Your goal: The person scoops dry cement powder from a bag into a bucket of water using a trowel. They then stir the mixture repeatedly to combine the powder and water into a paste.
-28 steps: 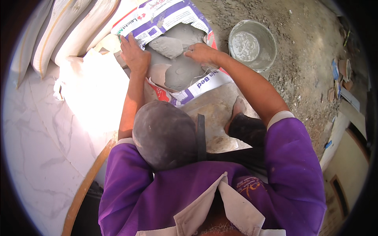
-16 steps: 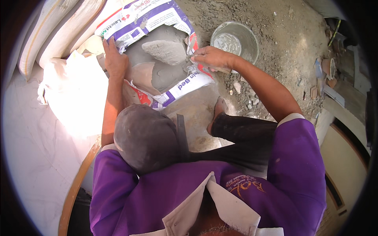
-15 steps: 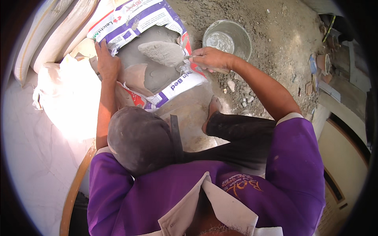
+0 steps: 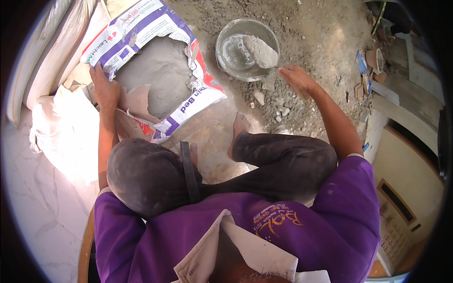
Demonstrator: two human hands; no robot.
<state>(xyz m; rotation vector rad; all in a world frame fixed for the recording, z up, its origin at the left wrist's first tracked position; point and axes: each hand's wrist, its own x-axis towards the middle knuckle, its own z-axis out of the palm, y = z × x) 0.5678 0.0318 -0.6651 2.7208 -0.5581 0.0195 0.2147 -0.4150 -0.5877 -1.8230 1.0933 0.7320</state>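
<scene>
Right hand point(image 4: 298, 81) gripped a trowel point(image 4: 273, 67), its heap of grey powder point(image 4: 259, 50) over the bucket point(image 4: 250, 27). Left hand point(image 4: 105, 89) touched the torn bag point(image 4: 155, 29) at one edge; grip could not be told.

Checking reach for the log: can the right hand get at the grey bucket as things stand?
Probably yes: the right hand is close by, its loaded trowel over the grey bucket, with nothing visible in the way.

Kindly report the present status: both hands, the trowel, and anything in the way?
Left hand on bag's left side. Right hand gripping loaded trowel at bucket mouth. Stones beside bucket, not blocking it.
</scene>
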